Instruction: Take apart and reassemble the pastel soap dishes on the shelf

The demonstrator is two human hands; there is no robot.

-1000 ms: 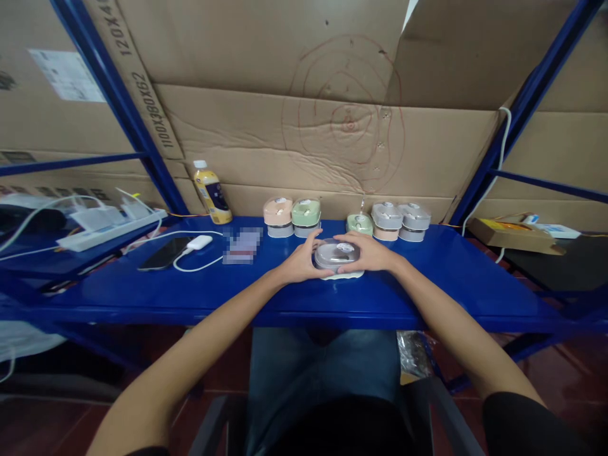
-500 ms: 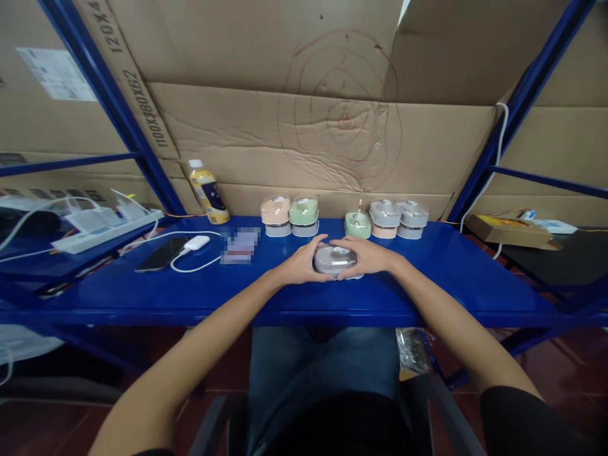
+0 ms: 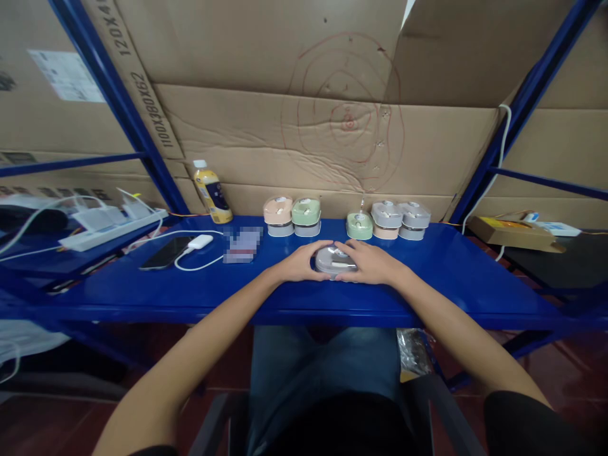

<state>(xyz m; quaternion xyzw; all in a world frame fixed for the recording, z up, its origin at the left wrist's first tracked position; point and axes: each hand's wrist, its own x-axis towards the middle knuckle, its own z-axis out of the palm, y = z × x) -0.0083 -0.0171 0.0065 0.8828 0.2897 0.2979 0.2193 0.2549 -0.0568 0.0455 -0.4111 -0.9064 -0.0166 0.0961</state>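
Note:
Near the front edge of the blue table (image 3: 266, 297), a grey rounded box (image 3: 327, 261) with a clear, shiny lid is held between both hands. My left hand (image 3: 303, 263) curves around its left side, thumb at the near side and fingers at the far side. On the opposite side my right hand (image 3: 374, 262) grips it the same way, its fingers partly over the lid. Underneath, the box's lower part is mostly covered by the thumbs. Beyond the hands stand similar boxes: a low green one (image 3: 360, 225), a grey-over-peach stack (image 3: 386, 215) and a grey stack (image 3: 414, 220).
Further left are a peach-topped stack (image 3: 278, 215) and a green-topped stack (image 3: 306, 215). A yellow drink bottle (image 3: 213, 195), phone (image 3: 166, 253), white adapter (image 3: 200, 242) with cable and power strip (image 3: 114, 229) lie leftward. An open carton (image 3: 515, 234) sits right.
My right fingers have moved slightly over the lid, and the box appears a little lower between my hands. The whole view has shifted slightly.

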